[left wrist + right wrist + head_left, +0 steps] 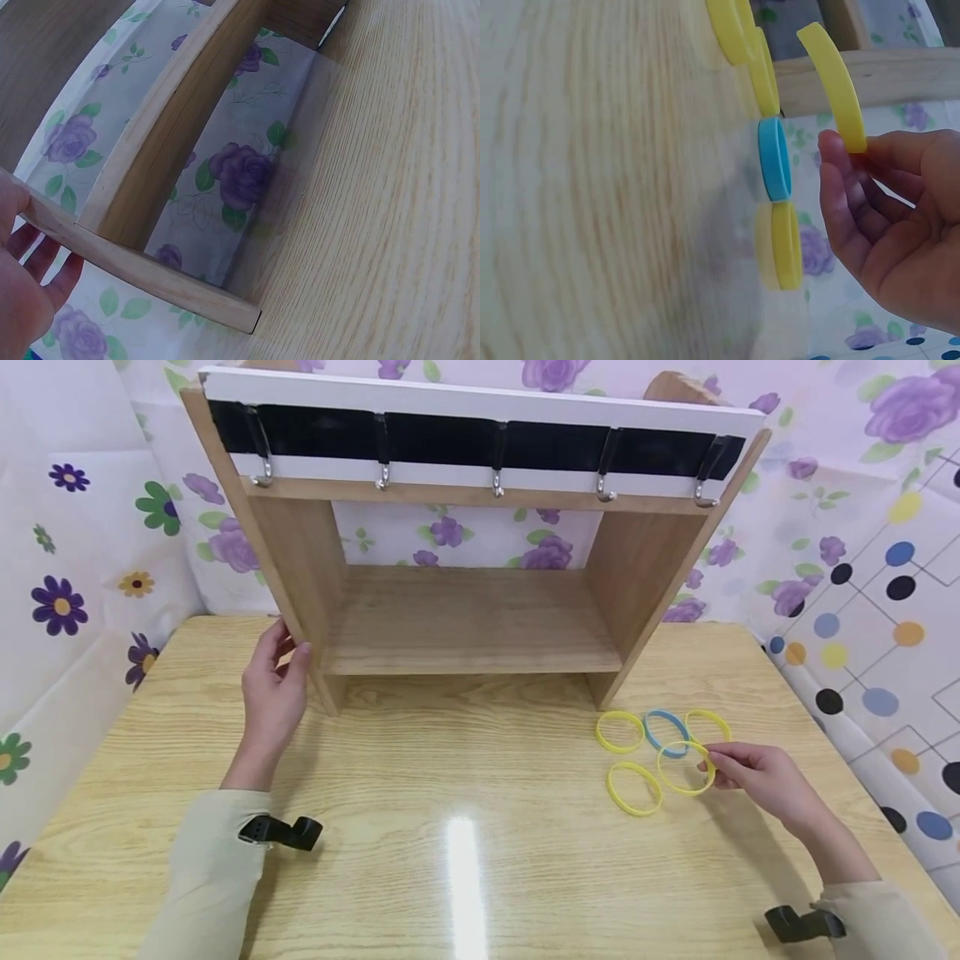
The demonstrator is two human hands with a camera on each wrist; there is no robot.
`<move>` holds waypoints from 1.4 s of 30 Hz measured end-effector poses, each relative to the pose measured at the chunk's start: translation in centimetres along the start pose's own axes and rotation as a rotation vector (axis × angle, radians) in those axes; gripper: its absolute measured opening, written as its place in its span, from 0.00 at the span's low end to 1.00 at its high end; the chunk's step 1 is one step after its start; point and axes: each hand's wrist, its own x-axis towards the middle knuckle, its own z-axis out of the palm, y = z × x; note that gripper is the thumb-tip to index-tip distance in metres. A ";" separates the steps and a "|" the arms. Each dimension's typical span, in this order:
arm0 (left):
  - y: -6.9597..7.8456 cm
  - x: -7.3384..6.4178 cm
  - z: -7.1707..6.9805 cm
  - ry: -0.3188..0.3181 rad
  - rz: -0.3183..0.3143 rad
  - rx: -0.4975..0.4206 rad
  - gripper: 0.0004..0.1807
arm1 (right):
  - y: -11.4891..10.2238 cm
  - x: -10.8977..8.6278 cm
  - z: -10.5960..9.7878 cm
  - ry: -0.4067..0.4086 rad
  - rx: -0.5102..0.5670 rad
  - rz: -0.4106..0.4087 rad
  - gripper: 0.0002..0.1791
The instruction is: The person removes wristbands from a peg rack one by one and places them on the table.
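My left hand holds the left side panel of a wooden shelf. Its thumb is at the front edge and its fingers lie along the outer side; the left wrist view shows those fingers against the panel. Thumb and fingers of my right hand pinch a yellow wristband, raised off the table. Around it on the tabletop lie a blue wristband and yellow ones: one near the shelf's right foot, one closer to me, one behind my fingers.
Across the shelf's top front runs a white and black rail with several metal hooks, nothing hanging on them. The wood-grain table reaches patterned cloth walls at the back and sides.
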 end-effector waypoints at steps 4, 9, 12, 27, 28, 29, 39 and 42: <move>0.1 0.0 -0.1 0.002 0.014 -0.003 0.22 | 0.3 0.0 -0.2 -0.012 -0.037 0.026 0.22; 0.1 0.0 -0.1 -0.001 0.026 0.000 0.22 | 0.9 -0.1 -0.3 -0.029 -0.050 0.048 0.22; 0.0 0.0 -0.1 -0.002 0.028 -0.004 0.22 | 1.4 -0.1 -0.4 -0.045 -0.068 0.055 0.21; 0.0 0.0 -0.1 -0.004 0.018 -0.024 0.22 | 2.1 0.3 -0.3 -0.100 -0.077 0.059 0.20; 0.1 0.0 -0.1 -0.004 0.017 -0.027 0.22 | 2.1 0.3 -0.3 -0.098 -0.082 0.056 0.20; 0.1 0.0 -0.1 -0.003 0.017 -0.029 0.22 | 2.1 0.3 -0.4 -0.094 -0.083 0.056 0.20; 0.0 0.0 -0.1 -0.004 0.016 -0.027 0.23 | 2.3 0.3 -0.4 -0.109 -0.064 0.047 0.21; 0.0 0.0 -0.1 -0.005 0.012 -0.028 0.23 | 2.2 0.3 -0.4 -0.107 -0.085 0.050 0.21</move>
